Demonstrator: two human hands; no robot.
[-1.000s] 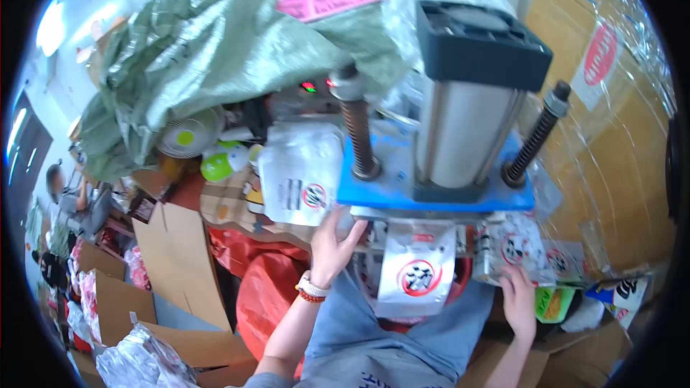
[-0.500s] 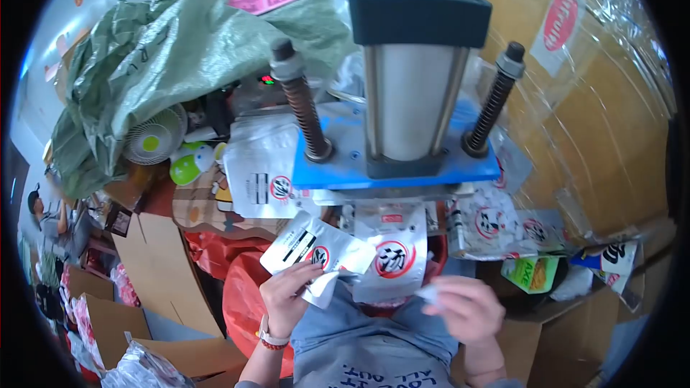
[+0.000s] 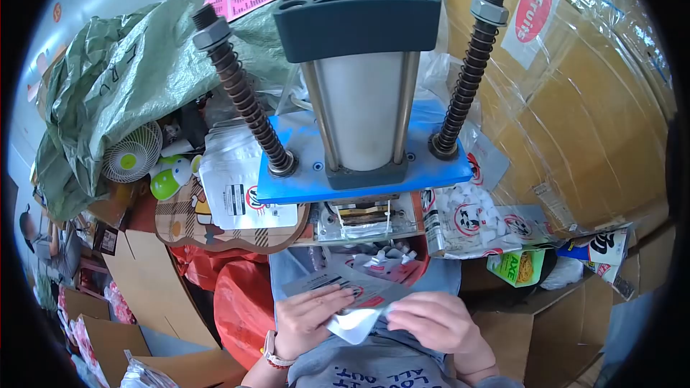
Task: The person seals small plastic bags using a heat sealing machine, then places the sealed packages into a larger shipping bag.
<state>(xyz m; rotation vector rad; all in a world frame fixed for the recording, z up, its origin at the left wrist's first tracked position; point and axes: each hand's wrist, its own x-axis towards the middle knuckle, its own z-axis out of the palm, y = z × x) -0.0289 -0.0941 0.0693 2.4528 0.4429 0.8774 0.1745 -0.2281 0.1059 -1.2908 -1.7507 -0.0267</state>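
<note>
A silver-white printed pouch (image 3: 388,291) lies tilted over my lap. My left hand (image 3: 313,316) is closed on its near left part, fingers across the printed face. At its right edge my right hand (image 3: 431,322) is closed, fingertips pinched together by the pouch's folded white corner (image 3: 356,325). Whether a small scrap is also between those fingertips is hidden. Just beyond stands a press with a blue plate (image 3: 359,181) and a grey cylinder (image 3: 359,108). Below the plate, a metal die (image 3: 363,219) shows.
Flat pouches (image 3: 237,172) are stacked left of the press on a checked board (image 3: 187,226). White scraps (image 3: 471,212) lie on printed film at its right. A red bag (image 3: 248,309), a fan (image 3: 134,154) and cardboard boxes (image 3: 172,266) surround the seat. A person (image 3: 50,244) is far left.
The pouch under the press is gone from there, baring the die. My left hand has moved right and down with its pouch; my right hand has come left to the pouch's edge.
</note>
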